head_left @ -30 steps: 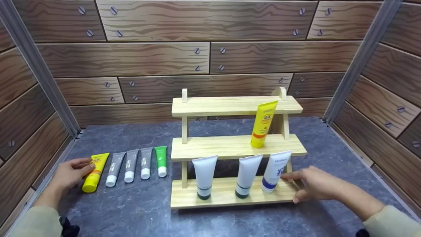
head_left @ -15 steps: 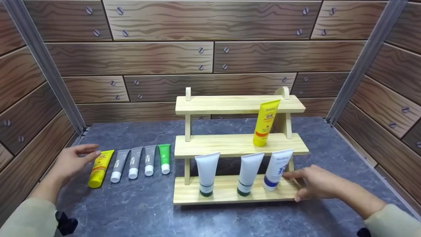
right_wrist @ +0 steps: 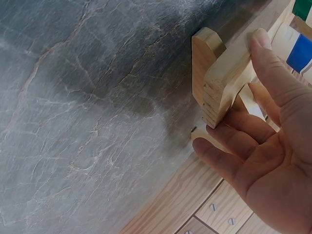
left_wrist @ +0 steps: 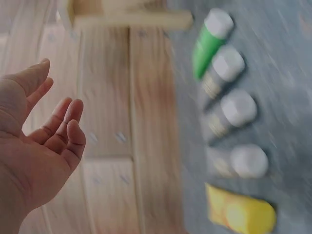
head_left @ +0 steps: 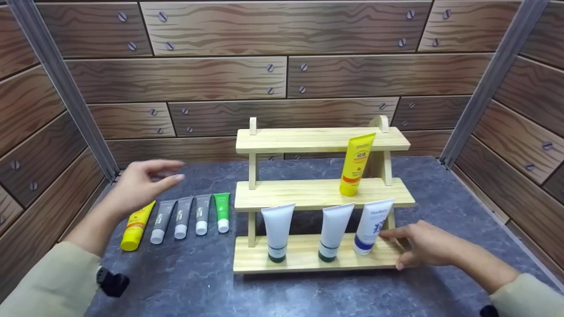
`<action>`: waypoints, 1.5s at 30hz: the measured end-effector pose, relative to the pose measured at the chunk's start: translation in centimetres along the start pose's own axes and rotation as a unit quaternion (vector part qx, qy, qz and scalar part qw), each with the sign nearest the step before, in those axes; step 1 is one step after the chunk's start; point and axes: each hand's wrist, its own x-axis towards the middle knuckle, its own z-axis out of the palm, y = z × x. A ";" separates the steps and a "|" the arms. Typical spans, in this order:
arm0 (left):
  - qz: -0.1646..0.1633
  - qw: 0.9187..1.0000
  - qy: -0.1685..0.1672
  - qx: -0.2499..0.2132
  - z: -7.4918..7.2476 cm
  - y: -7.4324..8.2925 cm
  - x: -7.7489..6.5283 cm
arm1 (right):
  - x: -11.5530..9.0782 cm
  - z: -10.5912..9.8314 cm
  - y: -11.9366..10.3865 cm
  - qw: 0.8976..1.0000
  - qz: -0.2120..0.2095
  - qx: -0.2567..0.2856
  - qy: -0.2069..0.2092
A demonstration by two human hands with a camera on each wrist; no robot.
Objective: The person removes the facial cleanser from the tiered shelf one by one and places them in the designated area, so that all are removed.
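My left hand [head_left: 142,187] is raised above the left part of the table, fingers loosely bent and holding nothing. Below it a yellow tube [head_left: 135,226] lies at the left end of a row, beside several grey tubes [head_left: 181,219] with white caps and a green tube [head_left: 222,213]. My right hand [head_left: 429,245] grips the right end of the bottom shelf of a three-tier wooden display rack [head_left: 304,264], thumb at its front edge [right_wrist: 239,53]. On that shelf two white tubes with dark green caps [head_left: 277,231] and a blue-capped white tube [head_left: 371,224] stand upright. Another yellow tube [head_left: 356,163] stands on the middle shelf.
Wood-patterned panels [head_left: 220,79] enclose the dark marbled table [head_left: 189,277] at the back and sides. Metal posts [head_left: 61,83] rise at the back corners. The rack's top shelf [head_left: 317,138] stands nearest the back wall.
My left hand has let go of the yellow tube on the table and moved up and to the right. My right hand stays at the rack's end. The head view has shifted slightly.
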 end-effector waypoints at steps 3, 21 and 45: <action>0.034 0.999 -0.009 -0.004 0.9 2.8 1.2 | 0.0 0.0 0.0 1.000 -0.001 0.002 0.001; 0.153 0.977 -0.123 -0.081 8.3 15.1 6.5 | 0.1 0.4 0.2 1.000 0.002 0.010 -0.004; 0.151 0.967 -0.179 -0.102 16.2 21.2 9.6 | -0.1 0.2 0.2 1.000 -0.023 0.000 0.016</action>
